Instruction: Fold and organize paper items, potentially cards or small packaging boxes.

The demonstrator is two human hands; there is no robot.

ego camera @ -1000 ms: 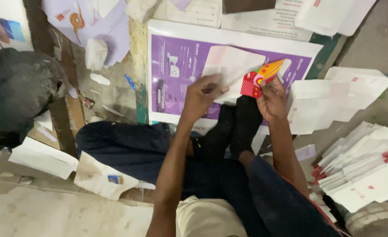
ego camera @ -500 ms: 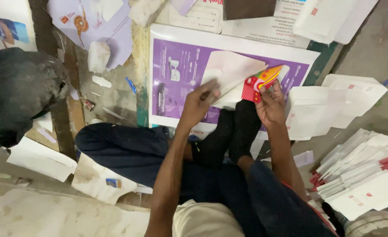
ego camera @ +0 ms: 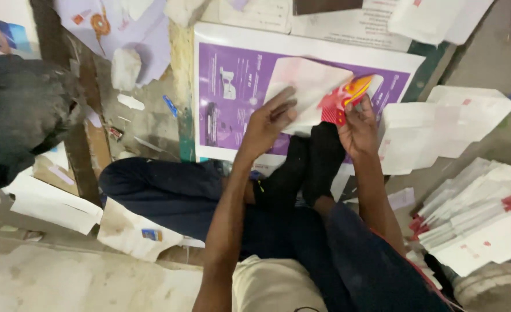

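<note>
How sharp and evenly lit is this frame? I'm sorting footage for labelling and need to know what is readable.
Head view: dim, warm light; left hand and right hand are slightly soft on the white sheet over the purple poster; the dark bundle at left is shadowed, without detail; white paper stacks at right look pale, nearly washed out.
</note>
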